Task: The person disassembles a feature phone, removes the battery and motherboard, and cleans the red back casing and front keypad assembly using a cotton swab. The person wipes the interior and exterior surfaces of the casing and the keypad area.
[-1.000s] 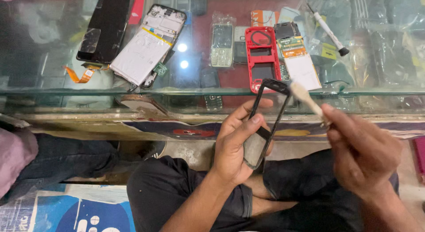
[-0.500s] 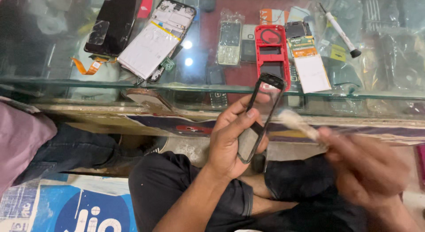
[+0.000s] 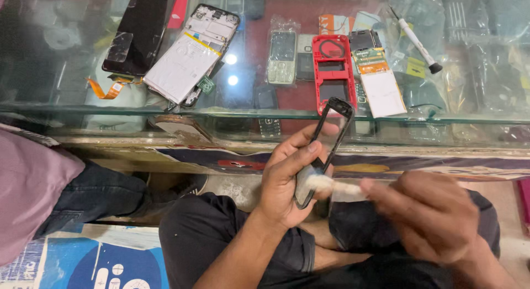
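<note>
Below the glass counter edge, the left hand (image 3: 287, 181) grips a black phone frame (image 3: 326, 151), fingers wrapped round its lower half and thumb pressed along one side, so the frame stands tilted with its top end rising above the grip. Just beside it, the right hand (image 3: 433, 217) pinches a whitish brush or swab (image 3: 331, 187), blurred, its tip touching the frame's lower end. Beyond, on the glass counter (image 3: 66, 109), lie a red phone housing (image 3: 334, 71), an opened smartphone (image 3: 190, 54) and a screwdriver (image 3: 417, 40).

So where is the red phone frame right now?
In the head view, the red phone frame lies on the glass counter, upper centre, between a bagged keypad phone and a white battery.
</note>
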